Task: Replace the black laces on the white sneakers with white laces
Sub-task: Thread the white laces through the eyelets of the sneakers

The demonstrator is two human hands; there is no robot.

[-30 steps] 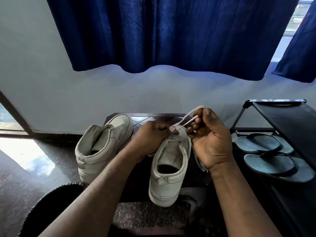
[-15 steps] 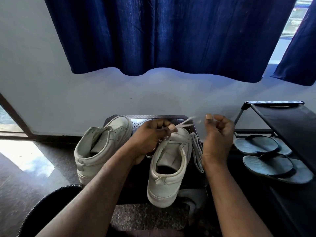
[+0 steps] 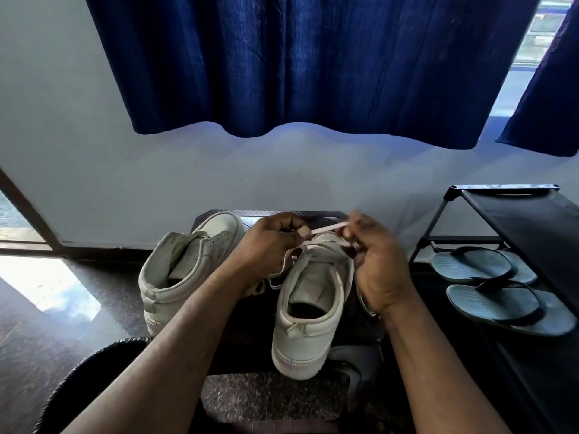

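Observation:
Two white sneakers stand on a small dark stool. The left sneaker shows no lace from here. Over the tongue end of the right sneaker both my hands work a white lace. My left hand pinches one part of the lace, and loose loops hang under its wrist. My right hand pinches the lace's far end, which runs taut between the two hands. My hands hide the eyelets. No black lace is in view.
A black shoe rack stands at the right with a pair of grey flip-flops on its lower shelf. Blue curtains hang over a white wall. A dark round object lies at the bottom left on the polished floor.
My right hand swung out to the right, drawing the lace, then came back in close over the sneaker's tongue. My left hand stayed on the lace.

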